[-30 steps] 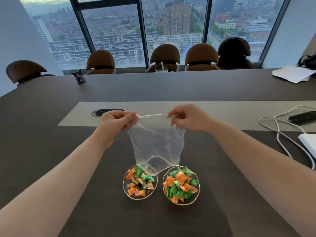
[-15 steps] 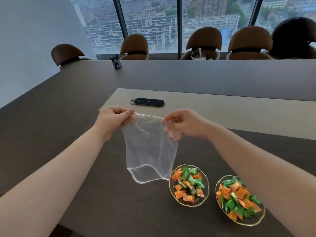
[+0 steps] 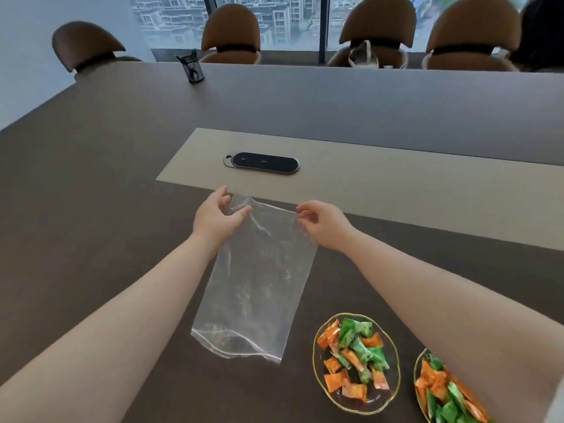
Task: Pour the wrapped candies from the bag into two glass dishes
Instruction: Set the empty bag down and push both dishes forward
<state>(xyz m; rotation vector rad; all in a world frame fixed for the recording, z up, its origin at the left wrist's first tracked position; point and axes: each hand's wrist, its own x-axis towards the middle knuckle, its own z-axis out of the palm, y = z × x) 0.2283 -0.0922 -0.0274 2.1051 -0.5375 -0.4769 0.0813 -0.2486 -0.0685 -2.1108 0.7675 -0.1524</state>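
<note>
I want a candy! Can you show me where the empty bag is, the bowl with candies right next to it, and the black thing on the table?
Empty bag (image 3: pixel 259 279): head view, middle of the clear plastic.
Candy bowl (image 3: pixel 317 370): head view, left gold rim.
Black device (image 3: pixel 265 162): head view, centre of its top.

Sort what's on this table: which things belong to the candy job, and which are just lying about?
Job: clear empty plastic bag; gold-rimmed glass dish of orange and green candies; second glass dish, partly behind the right arm.

Lying about: black oval device; black mesh holder.

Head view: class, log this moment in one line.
clear plastic bag: empty, flat on table | left hand: open | right hand: open | candies: both dishes
</note>
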